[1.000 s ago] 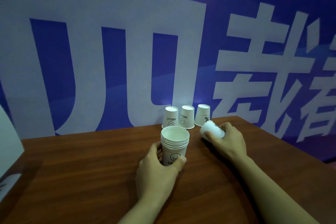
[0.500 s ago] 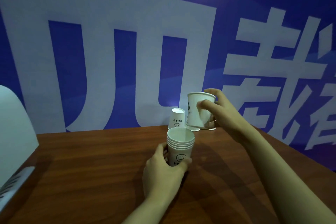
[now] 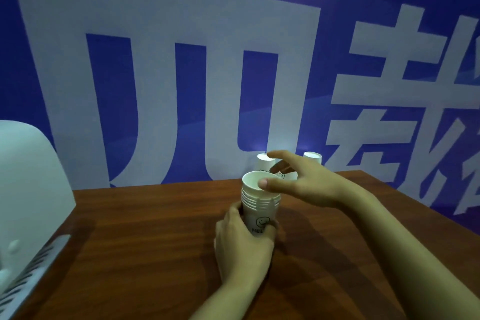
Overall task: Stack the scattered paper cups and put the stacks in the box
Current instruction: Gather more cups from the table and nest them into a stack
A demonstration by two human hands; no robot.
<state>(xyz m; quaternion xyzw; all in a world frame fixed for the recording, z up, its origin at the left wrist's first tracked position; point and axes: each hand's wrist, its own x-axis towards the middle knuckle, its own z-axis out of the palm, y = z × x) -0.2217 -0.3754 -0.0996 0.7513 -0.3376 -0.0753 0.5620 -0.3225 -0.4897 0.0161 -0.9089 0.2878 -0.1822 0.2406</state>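
The nested stack of white paper cups (image 3: 261,202), upright on the brown wooden table (image 3: 145,241), is gripped low by the left hand (image 3: 244,247) while the right hand (image 3: 306,184) is spread above its rim; light and crushable, it is judged best held gently round the wall.

The scene is dim, with a cool blue cast over the banner (image 3: 181,73) and a muted tone on the wooden table (image 3: 145,241). A small bright patch of light falls at the base of the banner, behind the inverted cups (image 3: 313,157). Soft, diffuse shadows lie on the table to the right of the stack of cups (image 3: 261,200) and beneath the forearms. The right hand (image 3: 309,184) shows slight motion blur at the fingers. Wide-angle distortion bends the banner lettering and the table edge toward the frame borders. The white object (image 3: 28,189) at the left edge is soft and out of focus.
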